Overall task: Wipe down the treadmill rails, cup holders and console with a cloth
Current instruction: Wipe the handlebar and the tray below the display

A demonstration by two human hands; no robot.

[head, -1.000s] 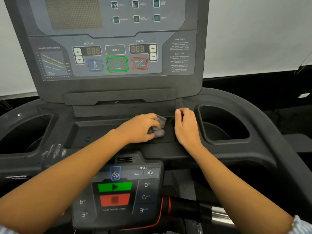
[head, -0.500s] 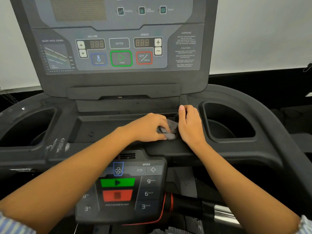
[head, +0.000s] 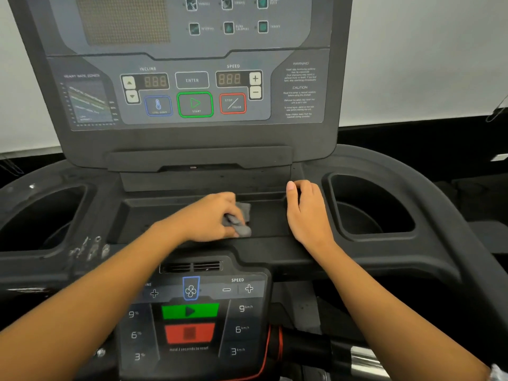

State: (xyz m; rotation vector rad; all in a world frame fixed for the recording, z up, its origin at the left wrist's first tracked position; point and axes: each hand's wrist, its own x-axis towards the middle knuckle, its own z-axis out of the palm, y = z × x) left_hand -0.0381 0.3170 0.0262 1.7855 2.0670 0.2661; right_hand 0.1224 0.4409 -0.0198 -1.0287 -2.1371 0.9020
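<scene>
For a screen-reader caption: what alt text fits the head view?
The left hand rubs a grey cloth on the treadmill's centre tray below the console, while the right hand rests on the tray's right edge beside a cup holder.

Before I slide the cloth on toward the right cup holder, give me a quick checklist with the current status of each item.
1. Crumpled grey cloth gripped by left hand: ok.
2. Cloth touching the shallow black centre tray: ok.
3. Right hand clear of the path: not ok, it rests on the tray's right edge.
4. Deep black right cup holder empty: cannot tell, too dark.
5. Hands clear of the green start button: ok.
</scene>
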